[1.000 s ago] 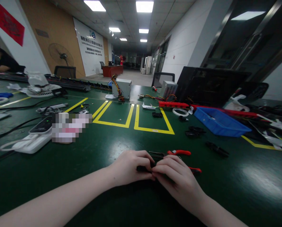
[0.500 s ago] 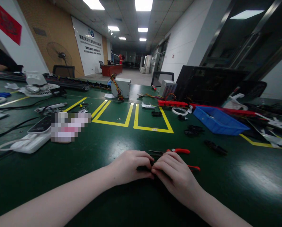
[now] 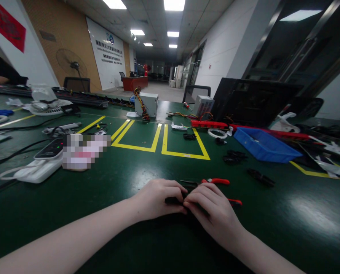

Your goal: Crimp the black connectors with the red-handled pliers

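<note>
My left hand [image 3: 155, 199] and my right hand [image 3: 211, 213] meet low in the middle of the green table [image 3: 101, 198]. Their fingers are curled together around a small black part [image 3: 174, 200], mostly hidden between them. Just behind my right hand lie red-handled pliers [image 3: 215, 182], touching no hand.
A blue tray [image 3: 264, 146] sits at the right, with small black parts [image 3: 234, 156] and a black tool [image 3: 261, 178] before it. Yellow tape boxes [image 3: 161, 146], a grey power supply [image 3: 147, 104] and a white device [image 3: 41, 161] lie further off. Another person [image 3: 0, 72] sits far left.
Both hands stay joined on the black part; only the camera view has shifted slightly.
</note>
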A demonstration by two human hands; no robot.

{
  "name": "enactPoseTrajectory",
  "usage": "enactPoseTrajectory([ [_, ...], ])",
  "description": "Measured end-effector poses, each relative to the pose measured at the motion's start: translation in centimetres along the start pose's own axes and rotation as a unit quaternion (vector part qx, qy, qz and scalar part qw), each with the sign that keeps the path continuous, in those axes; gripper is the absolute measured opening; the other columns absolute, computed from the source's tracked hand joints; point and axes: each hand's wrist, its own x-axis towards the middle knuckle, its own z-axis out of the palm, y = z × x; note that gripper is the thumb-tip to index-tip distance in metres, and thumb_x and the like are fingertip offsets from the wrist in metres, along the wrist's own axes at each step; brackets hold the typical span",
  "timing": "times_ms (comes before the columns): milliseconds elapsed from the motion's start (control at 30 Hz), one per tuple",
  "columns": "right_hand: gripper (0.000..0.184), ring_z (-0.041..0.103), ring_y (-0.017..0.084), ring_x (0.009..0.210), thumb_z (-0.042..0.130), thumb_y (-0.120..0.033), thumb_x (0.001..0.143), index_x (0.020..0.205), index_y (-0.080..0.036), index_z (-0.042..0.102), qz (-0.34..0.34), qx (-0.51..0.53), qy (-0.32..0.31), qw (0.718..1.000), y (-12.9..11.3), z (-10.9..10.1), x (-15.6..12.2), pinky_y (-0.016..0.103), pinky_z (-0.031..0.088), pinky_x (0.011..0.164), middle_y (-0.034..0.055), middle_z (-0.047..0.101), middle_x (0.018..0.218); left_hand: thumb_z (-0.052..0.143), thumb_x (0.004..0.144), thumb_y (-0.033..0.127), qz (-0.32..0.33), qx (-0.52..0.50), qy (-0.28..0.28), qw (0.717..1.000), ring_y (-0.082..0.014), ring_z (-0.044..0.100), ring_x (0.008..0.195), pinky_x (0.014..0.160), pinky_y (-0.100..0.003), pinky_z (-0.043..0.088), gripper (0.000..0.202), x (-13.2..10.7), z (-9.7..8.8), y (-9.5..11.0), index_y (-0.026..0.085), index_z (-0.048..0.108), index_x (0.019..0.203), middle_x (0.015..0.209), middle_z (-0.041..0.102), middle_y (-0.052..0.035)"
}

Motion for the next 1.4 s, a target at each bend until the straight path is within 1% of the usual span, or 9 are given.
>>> enactPoseTrajectory([
  [367,0.013,0.06,0.014,0.073,0.054,-0.017,0.094,0.083,-0.02,0.061,0.033,0.03,-0.025,0.999,0.3,0.4,-0.5,0.03,0.047,0.072,0.0007,0.066,0.077,0.074,0.084,0.025,0.004,0.007,-0.009,1.0,-0.0173,0.069,0.096,0.081,-0.026,0.052,0.012,0.0,0.0,-0.2,0.018,0.065,0.086,0.11,0.071,-0.0038],
  [667,0.016,0.061,0.015,0.075,0.053,-0.023,0.096,0.084,-0.021,0.064,0.075,0.072,-0.058,0.993,0.4,0.2,-0.4,0.032,0.047,0.074,0.0014,0.066,0.078,0.077,0.082,0.03,-0.006,0.074,-0.011,0.997,-0.0167,0.07,0.094,0.081,-0.029,0.044,0.018,0.2,0.1,0.1,0.019,0.063,0.084,0.106,0.073,0.0007],
  [767,0.014,0.063,0.018,0.087,0.053,-0.024,0.095,0.101,-0.022,0.066,0.06,0.032,-0.098,0.993,0.9,-0.6,-0.3,0.037,0.049,0.082,0.0046,0.069,0.092,0.077,0.082,0.029,-0.022,0.075,-0.001,0.997,-0.0179,0.068,0.098,0.085,-0.031,0.044,0.018,0.2,0.0,0.0,0.019,0.062,0.085,0.106,0.073,-0.0004],
  [867,0.031,0.063,0.025,0.103,0.061,-0.031,0.09,0.119,-0.022,0.062,0.048,-0.053,-0.133,0.989,2.6,-1.8,-0.8,0.049,0.046,0.095,0.0094,0.068,0.109,0.077,0.082,0.028,-0.041,0.082,0.001,0.996,-0.0197,0.066,0.102,0.09,-0.035,0.043,0.018,0.2,-0.1,-0.1,0.019,0.062,0.084,0.11,0.072,-0.0014],
  [933,0.047,0.06,0.029,0.111,0.066,-0.041,0.085,0.127,-0.023,0.058,0.088,-0.111,-0.139,0.98,4.3,-2.6,-1.5,0.053,0.045,0.096,0.0125,0.065,0.119,0.077,0.081,0.028,-0.053,0.092,-0.003,0.994,-0.0212,0.064,0.104,0.092,-0.037,0.043,0.017,0.2,-0.2,-0.1,0.019,0.063,0.083,0.11,0.071,-0.002],
  [1033,0.061,0.059,0.033,0.113,0.067,-0.061,0.078,0.125,-0.022,0.06,0.135,-0.164,-0.167,0.963,6.7,-3.3,-2.7,0.06,0.043,0.098,0.0141,0.064,0.121,0.077,0.081,0.029,-0.076,0.112,-0.002,0.991,-0.0237,0.061,0.108,0.093,-0.04,0.043,0.016,0.2,-0.4,-0.1,0.019,0.064,0.083,0.112,0.07,-0.0033],
  [1133,0.053,0.06,0.031,0.112,0.059,-0.061,0.085,0.121,-0.022,0.062,0.149,-0.165,-0.191,0.956,8.0,-3.2,-3.4,0.062,0.04,0.102,0.0126,0.064,0.118,0.073,0.084,0.028,-0.099,0.123,-0.002,0.987,-0.0245,0.059,0.11,0.094,-0.042,0.044,0.011,0.1,-0.6,0.1,0.019,0.066,0.087,0.115,0.067,-0.004],
  [1233,0.045,0.061,0.029,0.109,0.054,-0.055,0.09,0.118,-0.021,0.062,0.145,-0.162,-0.183,0.959,8.1,-2.7,-3.5,0.059,0.039,0.104,0.0112,0.066,0.113,0.066,0.087,0.024,-0.115,0.115,0.001,0.987,-0.0234,0.058,0.111,0.096,-0.042,0.044,0.008,0.0,-0.8,0.2,0.02,0.067,0.094,0.117,0.066,-0.0042],
  [1400,0.041,0.063,0.029,0.105,0.054,-0.052,0.091,0.116,-0.02,0.061,0.091,-0.178,-0.146,0.969,8.1,-3.0,-3.3,0.059,0.041,0.102,0.0113,0.067,0.109,0.063,0.088,0.022,-0.128,0.092,-0.005,0.988,-0.0228,0.059,0.109,0.098,-0.042,0.045,0.011,0.0,-0.9,0.0,0.02,0.068,0.098,0.118,0.066,-0.0049],
])
